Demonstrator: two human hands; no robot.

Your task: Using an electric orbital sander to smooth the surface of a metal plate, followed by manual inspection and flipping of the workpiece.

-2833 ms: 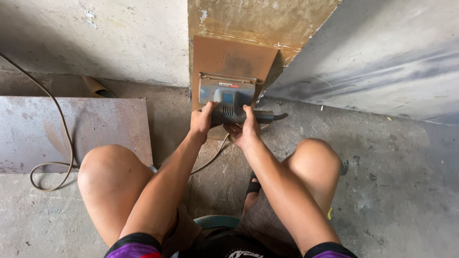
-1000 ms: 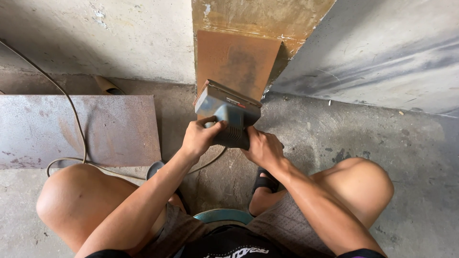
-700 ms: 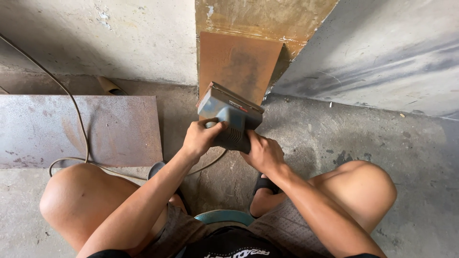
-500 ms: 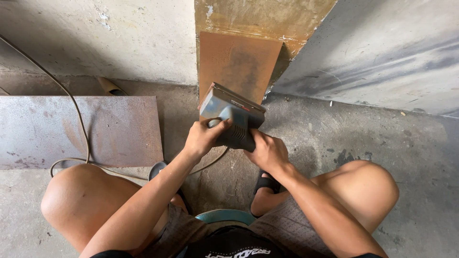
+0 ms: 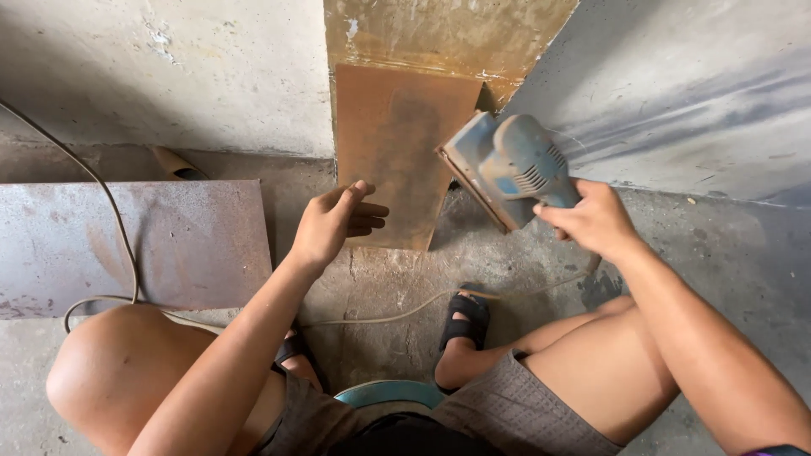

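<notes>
Blue power sander (image 5: 507,169) is up off the work, tilted, flat pad facing left/down, held in the air just right of the rusty steel plate (image 5: 397,152). Right hand (image 5: 591,221) grips it from the rear/lower end, fingers wrapped round the body. Cord (image 5: 380,317) runs from under that hand across the floor btwn the feet and loops off left.

Plate leans upright against the wall corner, bottom edge on the concrete floor (image 5: 743,279); darker worn patch near its upper middle. Left hand (image 5: 331,221) is open, fingers loosely curled, fingertips on or just at the plate's lower left edge; can't tell if it presses.

Second flat steel sheet (image 5: 127,245) lies on the floor at left, cord crossing it. Person sits low w/ knees apart, sandalled foot (image 5: 465,317) below the plate, teal stool rim (image 5: 389,393) btwn the legs. Grey panel (image 5: 693,93) leans at right.
</notes>
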